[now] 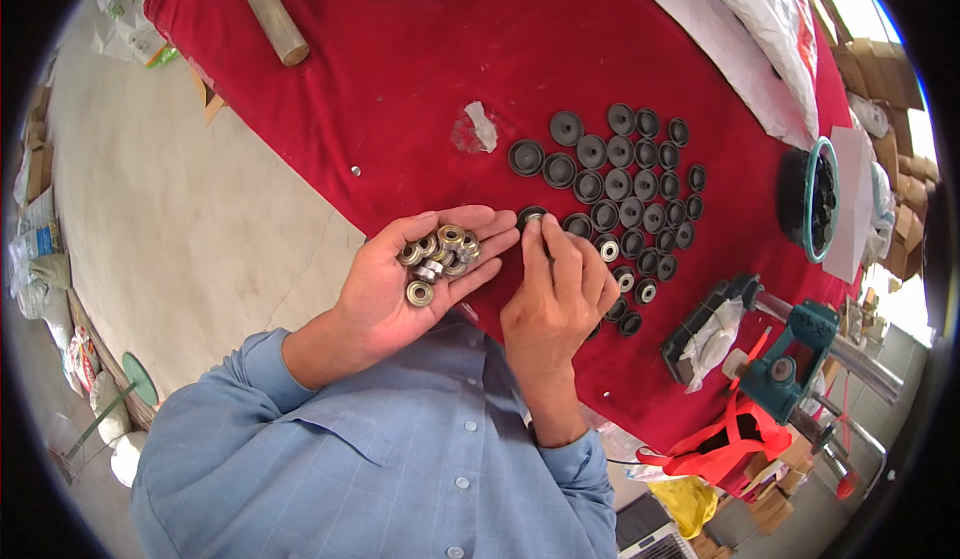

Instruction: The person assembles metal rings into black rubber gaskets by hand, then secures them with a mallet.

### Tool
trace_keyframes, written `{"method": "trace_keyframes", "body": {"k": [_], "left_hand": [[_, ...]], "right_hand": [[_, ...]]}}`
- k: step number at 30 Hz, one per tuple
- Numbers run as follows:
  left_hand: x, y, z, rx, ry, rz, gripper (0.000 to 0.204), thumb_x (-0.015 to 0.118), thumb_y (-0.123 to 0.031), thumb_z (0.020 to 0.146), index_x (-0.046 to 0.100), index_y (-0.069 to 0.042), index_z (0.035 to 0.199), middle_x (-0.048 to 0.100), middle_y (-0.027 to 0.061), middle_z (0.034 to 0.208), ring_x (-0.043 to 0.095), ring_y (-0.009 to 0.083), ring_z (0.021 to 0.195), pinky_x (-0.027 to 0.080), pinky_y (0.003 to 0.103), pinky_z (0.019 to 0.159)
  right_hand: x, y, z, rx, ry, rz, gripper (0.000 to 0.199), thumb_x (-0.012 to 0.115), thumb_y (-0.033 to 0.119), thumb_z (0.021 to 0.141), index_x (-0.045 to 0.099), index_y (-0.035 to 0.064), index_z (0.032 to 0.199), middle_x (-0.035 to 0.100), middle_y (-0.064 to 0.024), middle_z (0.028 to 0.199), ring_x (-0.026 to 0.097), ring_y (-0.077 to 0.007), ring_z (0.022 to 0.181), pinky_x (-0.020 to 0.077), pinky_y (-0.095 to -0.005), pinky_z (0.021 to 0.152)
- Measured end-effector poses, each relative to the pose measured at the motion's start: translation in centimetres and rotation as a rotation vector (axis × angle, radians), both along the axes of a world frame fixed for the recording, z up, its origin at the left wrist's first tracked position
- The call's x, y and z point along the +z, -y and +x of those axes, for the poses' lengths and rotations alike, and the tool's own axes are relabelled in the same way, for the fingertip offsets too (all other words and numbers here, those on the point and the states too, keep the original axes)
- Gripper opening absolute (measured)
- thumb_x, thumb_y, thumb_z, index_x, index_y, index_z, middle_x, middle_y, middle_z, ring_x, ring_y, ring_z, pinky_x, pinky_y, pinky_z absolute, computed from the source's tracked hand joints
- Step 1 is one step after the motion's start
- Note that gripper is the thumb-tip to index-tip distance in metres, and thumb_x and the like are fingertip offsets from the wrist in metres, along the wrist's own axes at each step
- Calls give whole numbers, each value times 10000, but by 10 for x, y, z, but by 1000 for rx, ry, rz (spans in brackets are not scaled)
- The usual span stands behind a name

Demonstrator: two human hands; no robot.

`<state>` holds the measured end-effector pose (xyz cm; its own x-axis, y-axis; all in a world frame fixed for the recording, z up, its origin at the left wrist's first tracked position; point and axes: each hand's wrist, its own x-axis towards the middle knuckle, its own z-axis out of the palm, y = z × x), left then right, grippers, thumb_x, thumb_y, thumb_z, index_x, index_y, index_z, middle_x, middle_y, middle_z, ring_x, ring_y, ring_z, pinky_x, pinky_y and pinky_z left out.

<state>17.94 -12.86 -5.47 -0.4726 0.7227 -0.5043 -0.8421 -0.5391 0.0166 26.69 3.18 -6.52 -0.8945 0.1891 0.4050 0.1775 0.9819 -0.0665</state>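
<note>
My left hand [385,299] is held palm up at the near edge of the red-covered table, cupping a heap of small metal ball bearings [451,237]. Its fingers stretch toward my right hand [555,299], which pinches one ball bearing [535,216] between thumb and fingertips. That bearing is at a black round cap [527,213] on the cloth; my fingers partly cover both. Several more black round caps [619,182] lie in loose rows beyond and to the right. A few near my right hand have a shiny bearing [607,249] seated in their middle.
Red cloth [400,79] covers the table. A wooden stick [273,19] lies at the far left, a white scrap [481,126] nearer the middle. At the right stand a teal-rimmed tub [822,199] of black parts and a green hand press [800,354]. A red bag [730,439] sits below.
</note>
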Motion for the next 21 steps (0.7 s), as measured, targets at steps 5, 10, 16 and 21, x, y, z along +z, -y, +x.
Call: {"method": "trace_keyframes", "body": {"k": [5,10,16,21], "left_hand": [[-5,3,4,17,-12,125,527,375,-262,1122,543,88,1478,506,257,1608,448,376,1534,344,489,1301],[-3,-9,12,-32,-131,25,536,360,-252,1118,531,87,1495,548,236,1575,533,341,1459,466,470,1212],[2,-28,20,-61,-56,20,530,391,-249,1112,529,89,1497,543,238,1578,544,345,1443,480,470,1200],[-4,-29,20,-88,32,150,519,414,-239,1112,527,103,1486,523,262,1586,524,383,1462,493,500,1197]], "right_hand": [[23,9,6,122,-76,-639,414,805,90,858,735,57,1265,725,-86,1197,691,-281,1018,483,-416,882],[19,17,12,94,-78,-695,351,820,66,868,726,37,1205,716,-102,1140,692,-272,987,518,-387,833],[24,8,22,60,-109,-841,411,817,21,837,701,42,1231,713,-116,1116,690,-315,981,537,-418,851],[48,-23,31,-26,-96,-788,395,820,-34,815,718,45,1187,732,-79,1020,716,-187,857,564,-313,786]]}}
